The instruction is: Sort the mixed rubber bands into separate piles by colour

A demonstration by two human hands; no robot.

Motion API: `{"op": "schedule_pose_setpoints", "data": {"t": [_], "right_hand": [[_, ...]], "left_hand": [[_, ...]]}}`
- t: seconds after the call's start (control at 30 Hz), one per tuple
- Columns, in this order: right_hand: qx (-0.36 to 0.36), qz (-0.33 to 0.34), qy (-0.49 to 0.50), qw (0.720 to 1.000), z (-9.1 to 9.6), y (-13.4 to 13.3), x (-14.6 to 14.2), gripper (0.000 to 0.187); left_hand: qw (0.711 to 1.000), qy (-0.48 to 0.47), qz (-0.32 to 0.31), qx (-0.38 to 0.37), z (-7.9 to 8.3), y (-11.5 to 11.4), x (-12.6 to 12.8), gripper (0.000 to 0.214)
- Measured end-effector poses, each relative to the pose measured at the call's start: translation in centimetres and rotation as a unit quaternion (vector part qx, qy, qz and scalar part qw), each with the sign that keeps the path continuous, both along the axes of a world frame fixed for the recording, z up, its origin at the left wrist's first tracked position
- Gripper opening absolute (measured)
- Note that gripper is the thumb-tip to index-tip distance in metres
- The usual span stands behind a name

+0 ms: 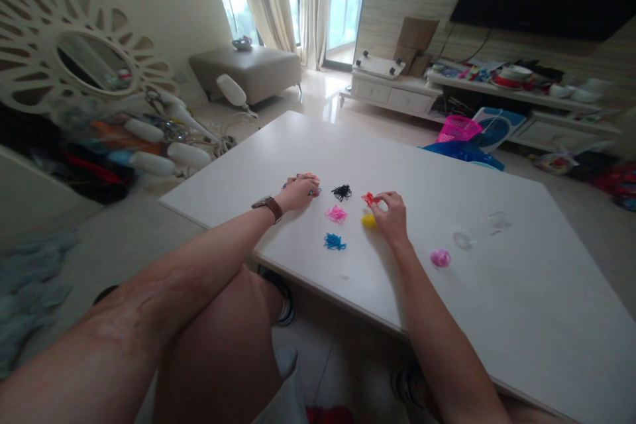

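Small piles of coloured rubber bands lie on a white table (497, 318): black (341, 192), pink (336, 214), blue (334, 242), yellow (368, 220) and red (368, 198). My left hand (298, 193), with a brown watch on the wrist, rests curled over a mixed-colour pile (308, 178). My right hand (390, 215) pinches at the red pile, with the yellow pile just under its thumb side. A pink lid (440, 258) and a clear plastic jar (484, 228) lying on its side are to the right of that hand.
My bare knees are under the table's near edge. A pink basket (458, 128) and a blue object sit on the floor beyond the table. A white TV stand (397, 89) with clutter, a grey ottoman (253, 66) and a round mirror (84, 59) ring the room.
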State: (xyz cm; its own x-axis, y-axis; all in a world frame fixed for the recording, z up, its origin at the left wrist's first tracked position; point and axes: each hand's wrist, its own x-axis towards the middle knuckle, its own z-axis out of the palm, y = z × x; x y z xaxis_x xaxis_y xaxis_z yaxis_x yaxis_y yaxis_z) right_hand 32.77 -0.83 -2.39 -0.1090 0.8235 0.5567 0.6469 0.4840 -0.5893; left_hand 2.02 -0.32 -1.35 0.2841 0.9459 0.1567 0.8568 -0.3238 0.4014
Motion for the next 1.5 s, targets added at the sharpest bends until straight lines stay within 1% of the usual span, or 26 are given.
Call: {"op": "schedule_pose_setpoints", "data": {"t": [0.13, 0.27, 0.4, 0.5, 0.67, 0.83, 0.97, 1.03, 1.1, 1.2, 1.33, 1.4, 1.5], "right_hand": [[-0.004, 0.004, 0.002, 1.0, -0.1, 0.0, 0.0, 0.01], [-0.007, 0.009, 0.004, 1.0, 0.0, -0.1, 0.0, 0.009], [-0.008, 0.011, 0.005, 1.0, 0.1, -0.2, 0.0, 0.009], [-0.01, 0.013, 0.006, 1.0, 0.1, -0.2, -0.1, 0.009], [-0.011, 0.019, 0.011, 1.0, 0.1, -0.2, -0.2, 0.009], [-0.015, 0.021, 0.014, 1.0, 0.2, -0.2, -0.3, 0.009], [-0.017, 0.024, 0.014, 0.999, 0.2, -0.3, -0.4, 0.009], [-0.017, 0.025, 0.013, 0.999, 0.3, -0.4, -0.4, 0.01], [-0.015, 0.025, 0.009, 1.0, 0.3, -0.5, -0.5, 0.01], [-0.011, 0.039, 0.006, 0.999, 0.5, -0.8, -0.9, 0.011], [-0.005, 0.089, -0.006, 0.996, 0.8, -1.4, -1.6, 0.012], [-0.001, 0.115, -0.012, 0.993, 1.0, -1.8, -2.0, 0.012], [0.0, 0.141, -0.009, 0.99, 1.2, -2.2, -2.5, 0.016]], "left_hand": [[0.998, 0.007, 0.058, -0.021, 0.4, 0.0, -0.1, 0.032], [0.994, -0.012, 0.109, -0.028, 1.5, 0.2, 0.0, 0.03], [0.982, -0.064, 0.176, -0.032, 2.8, 0.2, 0.3, 0.023], [0.97, -0.116, 0.211, -0.028, 3.4, 0.1, 0.5, 0.017], [0.955, -0.197, 0.222, -0.013, 3.4, 0.2, 0.7, 0.012], [0.948, -0.232, 0.219, -0.013, 3.0, 0.5, 0.8, 0.012], [0.94, -0.262, 0.216, -0.033, 2.7, 0.6, 0.9, 0.013], [0.937, -0.278, 0.206, -0.044, 2.6, 0.7, 1.1, 0.012], [0.935, -0.299, 0.18, -0.056, 2.5, 0.7, 1.3, 0.013], [0.927, -0.347, 0.115, -0.083, 2.5, 0.7, 1.8, 0.02], [0.904, -0.404, 0.018, -0.14, 2.7, 0.3, 3.1, 0.026], [0.894, -0.417, -0.023, -0.163, 2.9, 0.1, 3.9, 0.029], [0.888, -0.412, -0.075, -0.188, 3.3, -0.1, 5.3, 0.031]]}}
